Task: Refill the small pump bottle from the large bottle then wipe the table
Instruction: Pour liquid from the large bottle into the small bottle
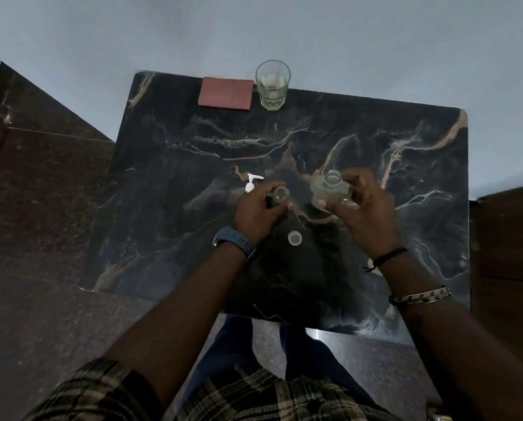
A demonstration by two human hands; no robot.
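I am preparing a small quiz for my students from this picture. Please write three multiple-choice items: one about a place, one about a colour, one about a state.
1. Where does the white pump head lie?
A. On the table, beside the left hand
B. Inside the drinking glass
C. On the red cloth

2. What colour is the folded cloth at the far edge of the table?
A. Green
B. Dull red
C. Yellow

3. In what state is the large bottle in the right hand?
A. Capped
B. Lying flat on the table
C. Open, its mouth uncovered

Answers:
1. A: the pump head rests on the marble just beyond the left hand, which grips the small bottle.
2. B: the cloth beside the glass is dull red.
3. C: the bottle's round mouth is bare, and a loose cap lies on the table.
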